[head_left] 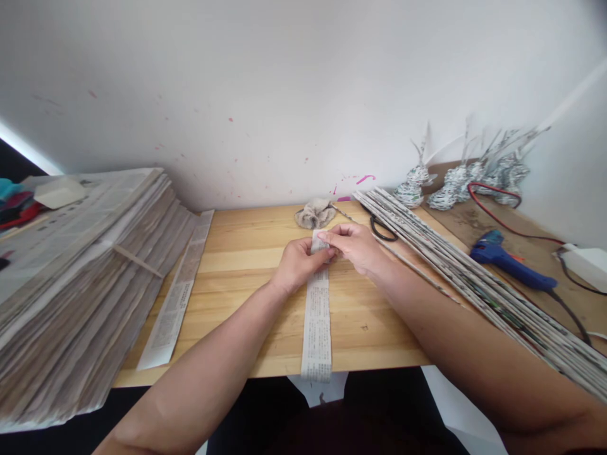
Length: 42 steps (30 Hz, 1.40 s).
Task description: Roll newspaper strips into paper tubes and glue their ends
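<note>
A long newspaper strip runs up the middle of the wooden table, and its near end hangs over the front edge. At the strip's far end my left hand has thumb and fingers closed on the paper. My right hand pinches the same end from the other side, thumb and fingertips pressed together at its top. The two hands almost touch. Just beyond them lies a crumpled grey-beige cloth. Part of the strip's far end is hidden behind the fingers.
A tall newspaper stack fills the left, with more strips beside it. Several rolled paper sticks lie at right, near black-handled scissors. Beyond are a blue glue gun, woven paper figures and a red cable.
</note>
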Each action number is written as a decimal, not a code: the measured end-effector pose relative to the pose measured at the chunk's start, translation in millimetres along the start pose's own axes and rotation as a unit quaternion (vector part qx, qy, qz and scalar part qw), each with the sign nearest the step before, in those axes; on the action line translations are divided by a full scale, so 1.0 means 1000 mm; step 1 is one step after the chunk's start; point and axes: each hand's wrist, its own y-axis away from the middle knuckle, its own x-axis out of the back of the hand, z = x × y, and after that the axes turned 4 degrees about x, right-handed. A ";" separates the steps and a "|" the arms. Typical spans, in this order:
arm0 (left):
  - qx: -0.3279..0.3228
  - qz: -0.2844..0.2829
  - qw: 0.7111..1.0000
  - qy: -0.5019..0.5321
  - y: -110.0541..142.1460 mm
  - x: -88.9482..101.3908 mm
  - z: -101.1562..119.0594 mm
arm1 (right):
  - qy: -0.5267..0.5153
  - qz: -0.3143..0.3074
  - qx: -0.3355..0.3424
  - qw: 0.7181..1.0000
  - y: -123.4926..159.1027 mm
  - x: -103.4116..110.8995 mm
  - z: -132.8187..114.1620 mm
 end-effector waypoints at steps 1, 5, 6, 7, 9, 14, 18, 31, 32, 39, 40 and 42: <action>0.000 0.008 1.000 -0.003 0.000 0.000 0.000 | 0.002 0.001 0.000 1.000 0.000 -0.001 0.000; 0.006 0.017 1.000 0.019 0.000 -0.001 0.001 | 0.025 -0.001 0.022 0.999 0.000 0.000 0.001; 0.010 0.011 0.999 0.031 0.000 -0.001 0.002 | 0.032 -0.008 0.033 0.999 0.000 0.002 0.000; 0.015 0.006 0.999 0.043 0.000 0.000 0.003 | 0.042 -0.019 0.045 0.998 -0.001 0.004 -0.001; 0.029 0.001 0.998 0.060 0.001 0.000 0.005 | 0.066 -0.063 0.054 0.994 -0.001 0.009 -0.003; 0.052 0.001 0.996 0.072 0.002 0.000 0.007 | 0.063 -0.106 0.035 0.992 -0.001 0.012 -0.005; 0.045 -0.015 0.995 0.083 0.002 0.000 0.005 | 0.044 -0.060 0.025 0.997 0.000 0.007 -0.001; 0.049 -0.031 0.996 0.067 0.002 -0.001 0.004 | 0.019 -0.026 -0.020 0.999 0.003 0.000 -0.001; 0.052 -0.033 0.995 0.072 0.002 -0.001 0.004 | 0.019 -0.025 -0.022 0.999 0.003 0.001 -0.001; 0.016 -0.011 1.000 0.015 0.001 -0.002 -0.002 | -0.001 -0.005 -0.020 1.000 0.001 0.000 -0.002; 0.008 -0.002 1.000 -0.005 0.000 -0.002 -0.002 | -0.003 -0.001 -0.020 1.000 0.001 -0.001 -0.001; -0.005 0.014 1.000 -0.024 0.000 -0.002 -0.003 | -0.011 0.000 -0.020 1.000 0.001 -0.002 -0.001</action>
